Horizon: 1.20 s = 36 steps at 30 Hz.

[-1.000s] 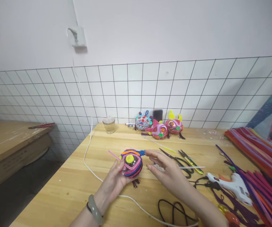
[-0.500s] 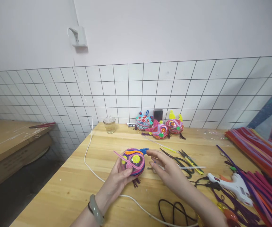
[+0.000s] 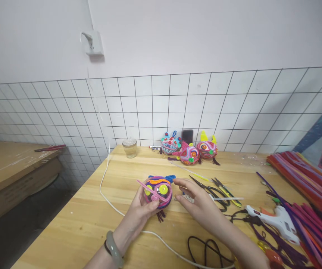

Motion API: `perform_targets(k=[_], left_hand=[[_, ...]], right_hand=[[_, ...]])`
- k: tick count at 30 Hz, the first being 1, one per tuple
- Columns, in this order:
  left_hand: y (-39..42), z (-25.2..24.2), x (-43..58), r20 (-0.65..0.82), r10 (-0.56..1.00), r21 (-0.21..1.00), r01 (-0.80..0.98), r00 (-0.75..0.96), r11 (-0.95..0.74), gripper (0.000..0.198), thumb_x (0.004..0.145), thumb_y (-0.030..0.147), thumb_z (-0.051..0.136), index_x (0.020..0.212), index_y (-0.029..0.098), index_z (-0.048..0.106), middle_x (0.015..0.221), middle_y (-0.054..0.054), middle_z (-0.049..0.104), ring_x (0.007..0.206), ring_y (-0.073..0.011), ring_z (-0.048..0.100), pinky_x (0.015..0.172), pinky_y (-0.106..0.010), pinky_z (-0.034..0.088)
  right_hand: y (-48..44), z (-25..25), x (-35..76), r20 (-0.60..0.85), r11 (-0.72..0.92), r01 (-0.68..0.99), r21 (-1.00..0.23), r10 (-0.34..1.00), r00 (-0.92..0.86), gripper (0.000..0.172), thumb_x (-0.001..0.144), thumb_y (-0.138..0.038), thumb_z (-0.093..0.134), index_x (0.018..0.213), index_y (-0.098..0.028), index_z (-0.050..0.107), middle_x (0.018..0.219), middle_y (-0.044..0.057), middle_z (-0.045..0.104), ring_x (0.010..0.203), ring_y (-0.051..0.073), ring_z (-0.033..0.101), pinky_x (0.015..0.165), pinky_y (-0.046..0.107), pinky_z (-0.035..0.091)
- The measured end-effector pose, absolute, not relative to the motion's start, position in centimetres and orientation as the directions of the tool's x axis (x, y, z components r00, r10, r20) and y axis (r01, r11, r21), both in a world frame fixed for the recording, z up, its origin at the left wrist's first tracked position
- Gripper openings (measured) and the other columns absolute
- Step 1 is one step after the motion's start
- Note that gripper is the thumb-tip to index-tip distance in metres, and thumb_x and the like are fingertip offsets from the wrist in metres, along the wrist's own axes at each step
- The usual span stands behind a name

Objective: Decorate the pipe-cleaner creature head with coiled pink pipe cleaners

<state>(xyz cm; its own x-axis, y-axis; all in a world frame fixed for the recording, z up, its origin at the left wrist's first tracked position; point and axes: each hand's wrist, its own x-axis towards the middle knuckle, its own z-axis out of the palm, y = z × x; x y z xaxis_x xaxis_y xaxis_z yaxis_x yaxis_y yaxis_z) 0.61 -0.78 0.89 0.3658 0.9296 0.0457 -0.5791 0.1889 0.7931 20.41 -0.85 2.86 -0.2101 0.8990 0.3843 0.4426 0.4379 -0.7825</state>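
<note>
Ball (image 3: 158, 186) sits in my curled left hand (image 3: 140, 212); beside its fingers my right hand (image 3: 197, 200) gapes, seemingly empty; I'm likely fitting the pink strip (image 3: 149, 189); its loose end needs pinching

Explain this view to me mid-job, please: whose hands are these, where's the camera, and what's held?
There's no machine here: these are a person's own bare hands, filmed by one head-worn camera looking forward and down. The left hand holds a round, colourful craft figure with yellow eyes. The right hand is open beside it; whether its fingertips touch the figure, I can't tell. The wooden table also bears scissors, a white glue gun, a glass cup and three similar figures.
</note>
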Motion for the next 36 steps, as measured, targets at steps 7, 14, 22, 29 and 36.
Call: perform_targets(k=[7, 14, 22, 29, 36], left_hand=[[-0.81, 0.83, 0.47, 0.043, 0.927, 0.808, -0.559, 0.372, 0.187, 0.059, 0.072, 0.012, 0.071, 0.125, 0.027, 0.049, 0.125, -0.013, 0.058, 0.109, -0.0295, 0.058, 0.095, -0.049, 0.042], [-0.79, 0.79, 0.48, 0.044, 0.928, 0.81, -0.558, 0.369, 0.183, 0.062, 0.072, 0.013, 0.07, 0.127, 0.027, 0.046, 0.127, -0.013, 0.057, 0.111, -0.0297, 0.057, 0.096, -0.048, 0.042], [-0.69, 0.62, 0.48, 0.057, 0.925, 0.808, -0.562, 0.376, 0.178, 0.062, 0.073, 0.011, 0.069, 0.128, 0.026, 0.045, 0.13, -0.013, 0.055, 0.114, -0.0294, 0.055, 0.097, -0.048, 0.042], [-0.61, 0.66, 0.51, 0.042, 0.93, 0.784, -0.59, 0.364, 0.195, 0.067, 0.07, 0.012, 0.072, 0.13, 0.028, 0.045, 0.129, -0.012, 0.057, 0.117, -0.0301, 0.053, 0.098, -0.046, 0.042], [-0.5, 0.32, 0.4, 0.035, 0.934, 0.778, -0.597, 0.356, 0.198, 0.075, 0.067, 0.016, 0.076, 0.133, 0.03, 0.043, 0.13, -0.012, 0.056, 0.118, -0.0312, 0.052, 0.098, -0.047, 0.041]], right_hand=[[-0.73, 2.58, 20.59, 0.39, 0.452, 0.451, -0.77, 0.892, -0.228, 0.036, 0.081, -0.019, 0.056, 0.116, -0.021, 0.058, 0.123, 0.009, 0.06, 0.114, 0.024, 0.055, 0.096, 0.044, 0.047], [-0.67, 2.61, 20.58, 0.395, 0.468, 0.468, -0.75, 0.884, -0.251, 0.034, 0.081, -0.019, 0.055, 0.115, -0.022, 0.058, 0.121, 0.008, 0.062, 0.113, 0.023, 0.055, 0.096, 0.044, 0.046], [-0.78, 2.89, 20.61, 0.42, 0.51, 0.496, -0.703, 0.86, -0.29, 0.033, 0.082, -0.02, 0.054, 0.115, -0.023, 0.058, 0.118, 0.008, 0.063, 0.111, 0.022, 0.056, 0.095, 0.041, 0.046], [-0.87, 3.41, 20.56, 0.448, 0.554, 0.49, -0.673, 0.832, -0.326, 0.03, 0.083, -0.018, 0.054, 0.112, -0.024, 0.061, 0.115, 0.008, 0.065, 0.109, 0.023, 0.058, 0.094, 0.041, 0.046], [-0.78, 3.33, 20.54, 0.443, 0.564, 0.496, -0.66, 0.826, -0.349, 0.028, 0.083, -0.018, 0.054, 0.109, -0.025, 0.063, 0.115, 0.007, 0.065, 0.11, 0.023, 0.057, 0.097, 0.041, 0.045]])
